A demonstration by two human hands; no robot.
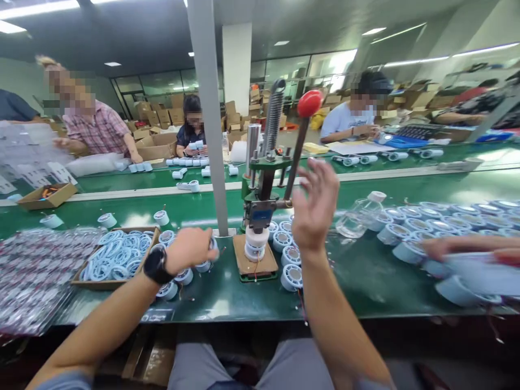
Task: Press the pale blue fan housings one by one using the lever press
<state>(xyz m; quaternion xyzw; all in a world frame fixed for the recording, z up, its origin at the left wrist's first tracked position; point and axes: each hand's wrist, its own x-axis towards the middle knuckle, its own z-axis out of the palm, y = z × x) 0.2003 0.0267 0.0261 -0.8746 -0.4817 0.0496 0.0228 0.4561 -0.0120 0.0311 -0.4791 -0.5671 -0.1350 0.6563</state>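
Observation:
A green hand-lever press (260, 208) stands in front of me, its red-knobbed lever (298, 141) raised. Under its white pressing head sits a light-blue round housing (254, 251) with thin wires, on a brown base plate (239, 265). Beside the lever, my right hand (314, 203) is raised with fingers loosely apart, holding nothing. My left hand (190, 250), with a dark watch at the wrist, closes its fingers on another light-blue round housing (213, 247) left of the press; the hand covers part of it. More such housings (291, 276) stand right of the press.
A carton of light-blue rings (117, 257) and bagged parts (36, 271) lie left. A clear bottle (359, 216) and rows of housings (430, 227) are right, where another person's hand (442, 249) reaches in. A grey post (209, 108) rises behind the left hand. Co-workers sit opposite.

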